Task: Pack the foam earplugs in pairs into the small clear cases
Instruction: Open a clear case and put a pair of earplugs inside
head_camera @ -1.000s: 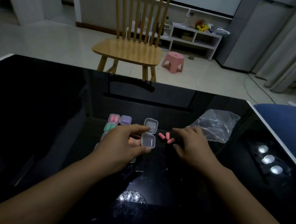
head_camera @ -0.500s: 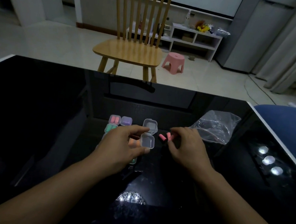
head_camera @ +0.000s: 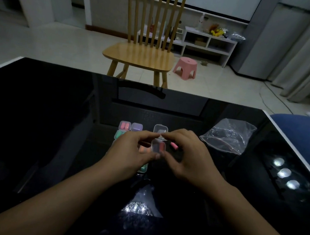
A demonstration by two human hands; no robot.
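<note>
We cannot make out how many earplugs sit in the open case [head_camera: 158,146]; the dim light shows only a reddish blur inside. Our left hand [head_camera: 131,153] covers most of the packed cases [head_camera: 130,127] behind it, and our right hand [head_camera: 186,158] hides part of the loose pink earplug [head_camera: 174,146]. The plastic bag's [head_camera: 228,136] contents are too dark to tell.

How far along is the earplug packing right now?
Done: closed cases holding pink, purple and green earplugs sit in a cluster. In hand: the left hand and right hand hold the open clear case, one pink earplug inside. Left: a loose pink earplug on the table, then closing.
</note>
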